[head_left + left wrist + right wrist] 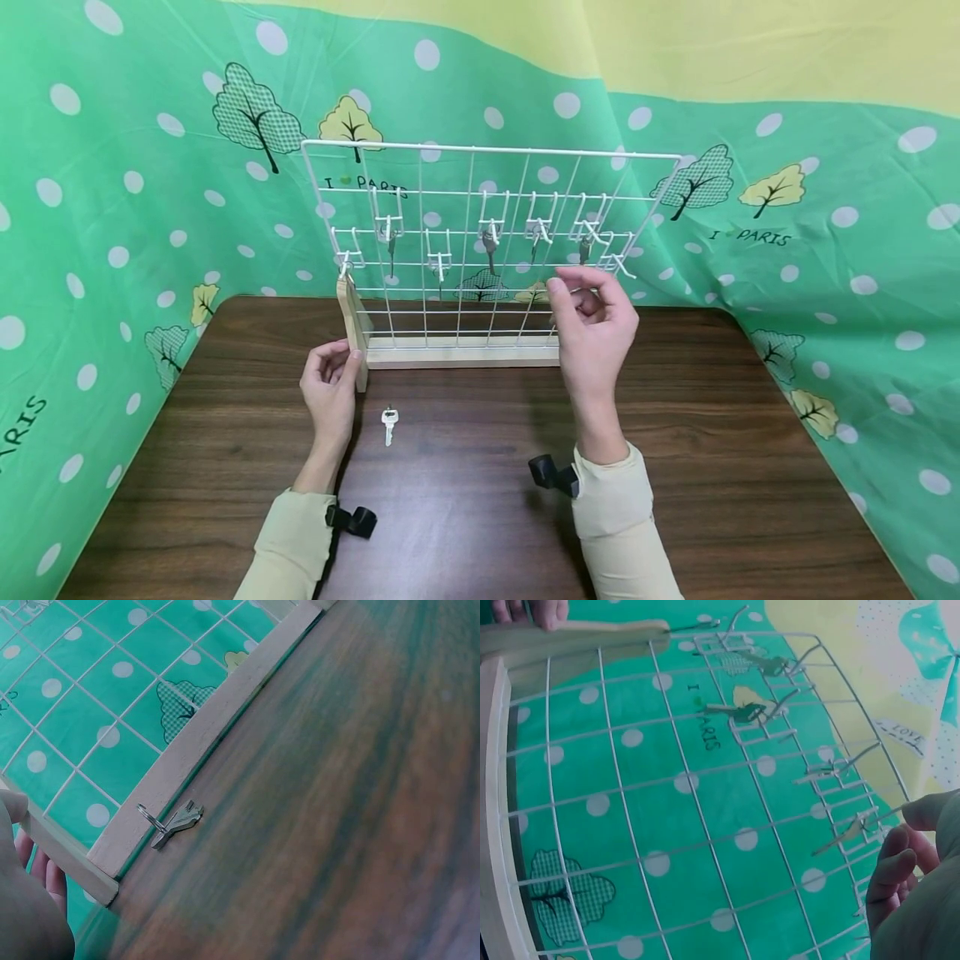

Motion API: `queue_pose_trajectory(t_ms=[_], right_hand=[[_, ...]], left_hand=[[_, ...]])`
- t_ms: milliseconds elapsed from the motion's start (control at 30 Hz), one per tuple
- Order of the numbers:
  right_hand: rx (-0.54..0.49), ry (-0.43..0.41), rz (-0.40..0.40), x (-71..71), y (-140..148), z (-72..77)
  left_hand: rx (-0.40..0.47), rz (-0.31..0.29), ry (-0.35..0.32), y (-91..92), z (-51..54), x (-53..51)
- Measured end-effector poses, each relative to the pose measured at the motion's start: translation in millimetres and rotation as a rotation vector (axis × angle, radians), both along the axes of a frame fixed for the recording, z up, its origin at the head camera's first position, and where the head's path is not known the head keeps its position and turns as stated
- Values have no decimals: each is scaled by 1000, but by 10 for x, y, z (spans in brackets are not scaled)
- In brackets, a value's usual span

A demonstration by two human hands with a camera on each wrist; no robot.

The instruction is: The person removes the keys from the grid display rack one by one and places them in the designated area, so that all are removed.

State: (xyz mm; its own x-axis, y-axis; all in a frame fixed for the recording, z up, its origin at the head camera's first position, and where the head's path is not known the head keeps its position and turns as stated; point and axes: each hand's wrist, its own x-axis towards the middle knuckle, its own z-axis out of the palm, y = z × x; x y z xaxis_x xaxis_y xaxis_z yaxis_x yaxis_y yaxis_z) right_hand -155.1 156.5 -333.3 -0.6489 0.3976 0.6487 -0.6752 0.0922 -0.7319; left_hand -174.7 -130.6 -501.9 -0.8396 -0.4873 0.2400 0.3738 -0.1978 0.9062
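Wire rack, head view: it stands upright, long axis left to right; the left hand pinches its wooden end piece. The right hand, fingers loosely bent, is near the hooks. A loose key lies in front, blade toward the person. Left wrist: the key slants up rightward, ring attached. Right wrist: the thumb is at a hook's tip; contact is unclear.

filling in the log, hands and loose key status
Left hand pinching wooden side panel. Right hand hiding part of wire rack, grip unclear. Loose key on table, clear of both hands.
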Motion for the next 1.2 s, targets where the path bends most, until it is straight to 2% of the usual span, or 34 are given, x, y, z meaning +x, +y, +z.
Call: queue_pose_trajectory(t_ms=[200, 367, 567, 767, 1000, 1200], right_hand=[[-10, 38, -88, 12, 24, 6], [-20, -11, -110, 12, 25, 1], [-62, -37, -78, 8, 48, 1], [-57, -39, -50, -16, 71, -1], [-51, -146, 11, -13, 80, 7], [-86, -177, 78, -1, 89, 36]], left_hand=[[9, -1, 6, 2, -6, -5], [9, -1, 7, 7, -8, -5], [3, -1, 9, 11, -5, -1], [2, 1, 11, 13, -7, 1], [17, -3, 18, 7, -17, -8], [19, 2, 16, 1, -16, -10]])
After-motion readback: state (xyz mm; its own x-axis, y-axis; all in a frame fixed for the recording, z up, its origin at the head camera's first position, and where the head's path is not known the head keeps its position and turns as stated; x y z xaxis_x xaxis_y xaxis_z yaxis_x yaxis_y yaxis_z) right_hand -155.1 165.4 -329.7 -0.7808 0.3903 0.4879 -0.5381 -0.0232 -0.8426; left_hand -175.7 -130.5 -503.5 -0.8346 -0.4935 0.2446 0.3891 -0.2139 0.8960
